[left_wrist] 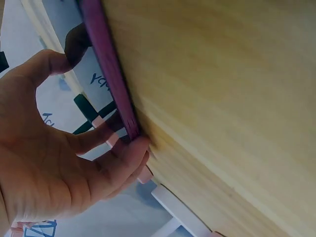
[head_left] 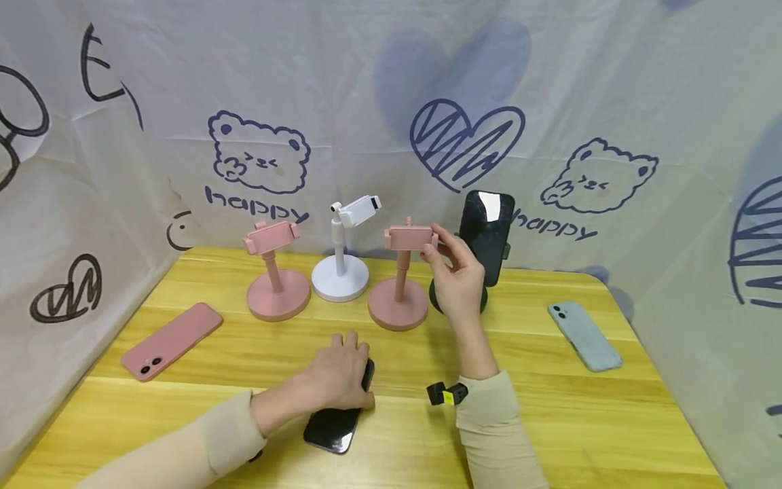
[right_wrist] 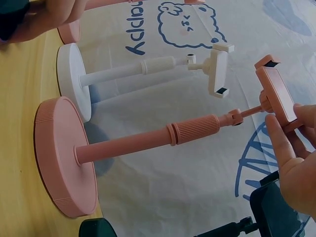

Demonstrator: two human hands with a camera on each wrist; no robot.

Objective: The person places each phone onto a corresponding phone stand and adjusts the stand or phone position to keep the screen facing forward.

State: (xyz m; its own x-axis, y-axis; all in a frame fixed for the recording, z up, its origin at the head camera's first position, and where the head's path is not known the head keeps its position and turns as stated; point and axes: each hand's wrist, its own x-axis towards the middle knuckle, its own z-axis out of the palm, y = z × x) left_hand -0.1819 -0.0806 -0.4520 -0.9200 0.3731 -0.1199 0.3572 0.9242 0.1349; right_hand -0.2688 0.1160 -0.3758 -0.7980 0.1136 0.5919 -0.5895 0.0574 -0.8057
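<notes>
On the table in front, a smartphone point(head_left: 332, 431) lies with its black screen up. My left hand point(head_left: 339, 377) grips it by its edges from above and covers its upper part. The left wrist view shows the phone's purple side edge point(left_wrist: 109, 69) between thumb and fingers. My right hand point(head_left: 462, 282) pinches the right end of the clamp point(head_left: 411, 238) on a pink phone stand point(head_left: 398, 309). In the right wrist view, the fingertips touch that clamp point(right_wrist: 277, 94) at the lower end, and nothing sits in it.
A second pink stand point(head_left: 277, 295) and a white stand point(head_left: 339, 278) stand to the left. Behind my right hand, a dark green stand point(head_left: 485, 299) holds a black phone point(head_left: 485, 234). A pink phone point(head_left: 173, 339) lies far left, a light blue one point(head_left: 585, 336) far right.
</notes>
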